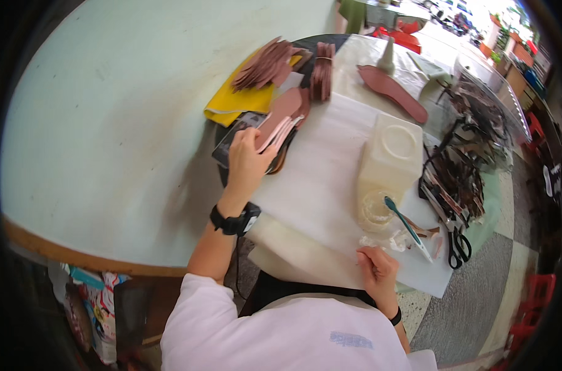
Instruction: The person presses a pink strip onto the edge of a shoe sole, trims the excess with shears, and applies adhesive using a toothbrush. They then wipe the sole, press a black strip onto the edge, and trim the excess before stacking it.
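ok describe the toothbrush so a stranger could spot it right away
Start at the translucent white plastic jug on the white paper. A small clear jar stands just in front; the toothbrush rests across it, the only slim teal-handled stick there.

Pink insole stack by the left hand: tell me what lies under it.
Under the pink insole stack a dark flat tray shows at its left edge, where the left hand rests. The rest of what lies beneath is covered by the insoles.
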